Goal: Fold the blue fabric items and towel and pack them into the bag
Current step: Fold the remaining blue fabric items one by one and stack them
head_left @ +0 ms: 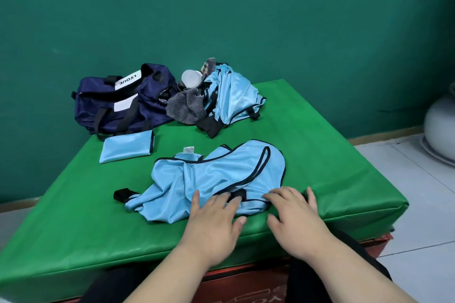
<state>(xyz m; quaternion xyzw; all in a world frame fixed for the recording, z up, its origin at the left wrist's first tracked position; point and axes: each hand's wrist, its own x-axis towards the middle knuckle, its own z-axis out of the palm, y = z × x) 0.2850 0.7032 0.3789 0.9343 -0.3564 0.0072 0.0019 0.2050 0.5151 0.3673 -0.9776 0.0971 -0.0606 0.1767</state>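
Observation:
A light blue vest with black trim (216, 174) lies crumpled and spread on the green mat (320, 155). My left hand (214, 219) rests flat on its near edge, fingers apart, touching a black strap. My right hand (295, 214) lies flat beside it at the vest's near right corner, fingers spread. A folded blue piece (125, 146) sits to the far left. Behind it stands a navy duffel bag (123, 101). A heap of more blue fabric (231, 96) and a grey striped towel (186, 106) lies at the back of the mat.
A clear plastic bottle (190, 79) pokes out of the heap by the bag. A green wall rises behind the mat. A pale round vessel (440, 120) stands on the tiled floor to the right. The mat's near edge drops off in front of me.

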